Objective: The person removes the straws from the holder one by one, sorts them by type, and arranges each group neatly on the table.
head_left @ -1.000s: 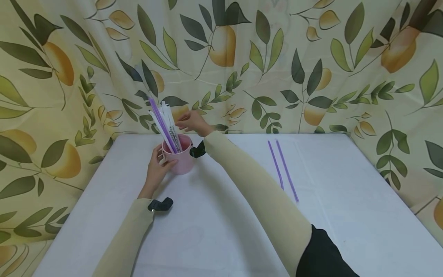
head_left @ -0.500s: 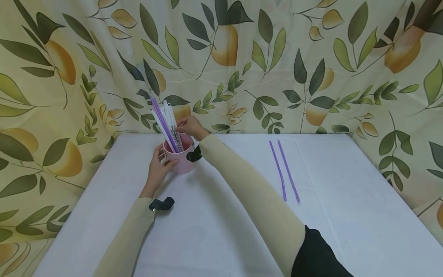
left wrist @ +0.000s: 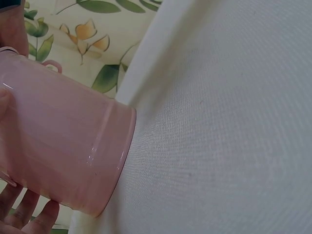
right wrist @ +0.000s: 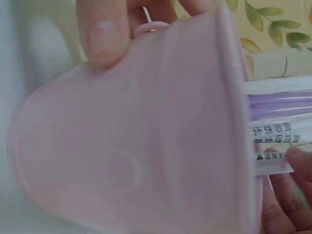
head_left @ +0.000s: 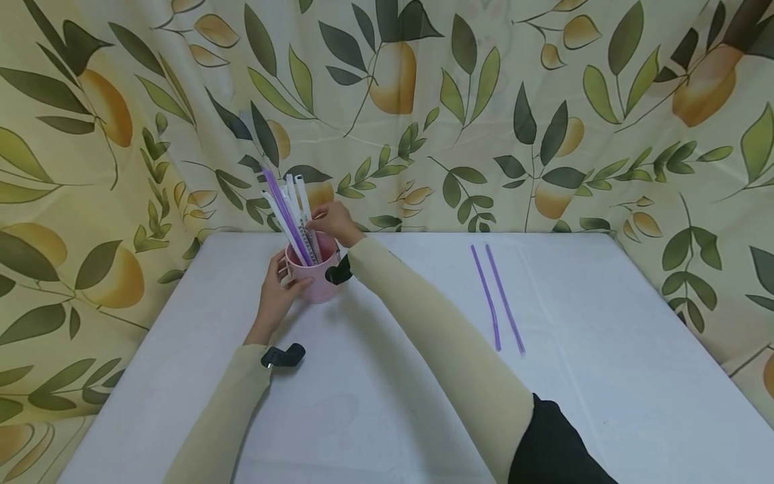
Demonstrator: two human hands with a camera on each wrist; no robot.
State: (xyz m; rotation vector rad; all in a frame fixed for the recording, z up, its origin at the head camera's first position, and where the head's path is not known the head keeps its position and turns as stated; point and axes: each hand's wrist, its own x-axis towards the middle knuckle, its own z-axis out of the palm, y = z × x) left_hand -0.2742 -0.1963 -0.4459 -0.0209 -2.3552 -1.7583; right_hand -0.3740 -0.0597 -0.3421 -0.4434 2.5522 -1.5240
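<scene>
A pink bucket (head_left: 319, 286) with small side handles stands at the table's back left. My left hand (head_left: 275, 296) grips it from the left, thumb on its front and fingers round its side. Inside lean several straws in white printed wrappers and a purple straw (head_left: 284, 212). Just above the rim, my right hand (head_left: 334, 222) pinches one wrapped straw (head_left: 304, 202) between thumb and fingers. The right wrist view shows the thumb on the lower end of a printed wrapper (right wrist: 273, 134), close by the bucket's mouth. The straws' bottom ends are mostly hidden inside the bucket.
Two purple straws (head_left: 503, 296) lie side by side on the white tablecloth (head_left: 605, 376), right of the right forearm. Behind the table's back edge hangs a curtain (head_left: 471, 168) printed with leaves and fruit.
My right hand has moved down and left to the straws and now pinches a wrapped one, which has risen slightly. The left hand keeps its grip on the bucket.
</scene>
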